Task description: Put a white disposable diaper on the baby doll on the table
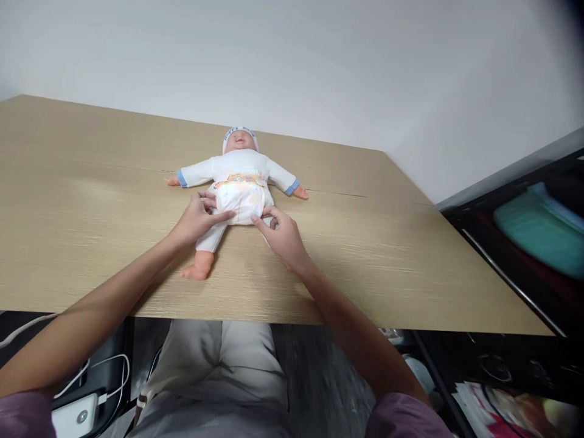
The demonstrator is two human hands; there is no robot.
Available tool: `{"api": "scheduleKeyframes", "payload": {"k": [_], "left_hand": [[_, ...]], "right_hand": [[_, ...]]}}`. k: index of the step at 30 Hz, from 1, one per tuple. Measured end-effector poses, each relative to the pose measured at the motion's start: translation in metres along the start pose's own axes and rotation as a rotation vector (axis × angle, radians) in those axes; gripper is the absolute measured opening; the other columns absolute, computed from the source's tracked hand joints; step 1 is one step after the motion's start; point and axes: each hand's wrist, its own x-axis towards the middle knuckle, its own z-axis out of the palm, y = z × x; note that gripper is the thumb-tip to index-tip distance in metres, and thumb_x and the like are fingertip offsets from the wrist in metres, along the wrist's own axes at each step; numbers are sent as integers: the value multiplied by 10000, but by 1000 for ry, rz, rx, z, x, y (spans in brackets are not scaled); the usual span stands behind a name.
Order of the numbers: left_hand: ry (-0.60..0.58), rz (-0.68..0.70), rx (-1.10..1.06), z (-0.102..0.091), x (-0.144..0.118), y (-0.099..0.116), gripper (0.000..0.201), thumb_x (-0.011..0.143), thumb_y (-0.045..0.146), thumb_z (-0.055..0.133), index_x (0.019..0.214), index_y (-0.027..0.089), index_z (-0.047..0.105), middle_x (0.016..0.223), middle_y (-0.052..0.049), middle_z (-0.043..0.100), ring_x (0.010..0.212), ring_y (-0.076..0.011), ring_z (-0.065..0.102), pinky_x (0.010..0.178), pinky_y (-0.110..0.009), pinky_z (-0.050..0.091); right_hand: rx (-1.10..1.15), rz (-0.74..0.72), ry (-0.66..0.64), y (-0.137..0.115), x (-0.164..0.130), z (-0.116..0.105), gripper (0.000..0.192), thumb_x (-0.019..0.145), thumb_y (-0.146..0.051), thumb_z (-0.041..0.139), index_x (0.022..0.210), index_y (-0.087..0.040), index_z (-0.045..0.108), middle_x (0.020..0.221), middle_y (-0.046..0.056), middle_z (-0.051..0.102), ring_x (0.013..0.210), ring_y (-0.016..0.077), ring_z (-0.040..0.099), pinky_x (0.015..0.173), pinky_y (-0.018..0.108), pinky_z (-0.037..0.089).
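One table [410, 255]: pale wood grain is stretching out before you, a thin seam running across it.
Trousers [219, 353]: your pale cloth is showing below the near edge.
Doll [239, 159]: dressed in white, it is lying face up on the table ahead of you, head pointing away, arms spreading wide; one leg is mostly hiding behind your right hand.
Diaper [239, 204]: white, with an orange printed waistband, it is covering the doll's hips between your hands.
Left hand [198, 216]: your thumb is touching the diaper's lower front, your fingers resting by its side; the grip is standing spread there, but whether it is pinching cloth, I cannot tell.
Right hand [285, 237]: your thumb and forefinger are meeting the diaper's other lower corner; again, I cannot tell whether this grip is pinching.
Device [75, 418]: white, it is sitting low on your left, a cable [103, 399] plugging into it.
Cap [228, 140]: white with dark lettering, it is fitting round the doll's head.
Cuffs [181, 178]: blue, they are edging both sleeves.
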Motion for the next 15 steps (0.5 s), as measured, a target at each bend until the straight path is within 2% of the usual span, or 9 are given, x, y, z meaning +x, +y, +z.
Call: {"api": "scheduleKeyframes", "payload": {"k": [2, 5, 11, 15], "left_hand": [[1, 29, 58, -1, -1, 0, 721, 688, 536, 1045, 1162, 248, 585, 1094, -61, 723, 969, -263, 716, 820, -410, 555], [-14, 43, 116, -3, -3, 3, 648, 707, 554, 1037, 1128, 236, 660, 1034, -64, 726, 957, -272, 716, 800, -406, 551], [-114, 36, 92, -5, -6, 11, 580, 738, 607, 1014, 1026, 201, 717, 984, -61, 758, 900, -244, 701, 800, -379, 519], [-42, -21, 37, -4, -5, 8, 672, 676, 558, 1060, 1089, 212, 658, 1000, -50, 755, 905, -234, 711, 784, -367, 524]], "right_hand": [[-2, -5, -11, -1, 0, 0, 415, 989, -683, 707, 971, -272, 770, 685, -30, 611, 640, 198, 531, 662, 347, 426], [0, -1, -41, -2, 0, -1, 352, 977, -616, 725, 978, -268, 772, 722, -16, 674, 653, 205, 565, 675, 351, 454], [31, 22, -95, -2, 1, -3, 349, 960, -602, 726, 1008, -261, 781, 786, -1, 745, 671, 211, 607, 681, 358, 473], [48, 17, -105, -1, 1, -3, 363, 953, -600, 720, 1040, -254, 789, 905, 20, 807, 670, 203, 610, 690, 362, 479]]}}
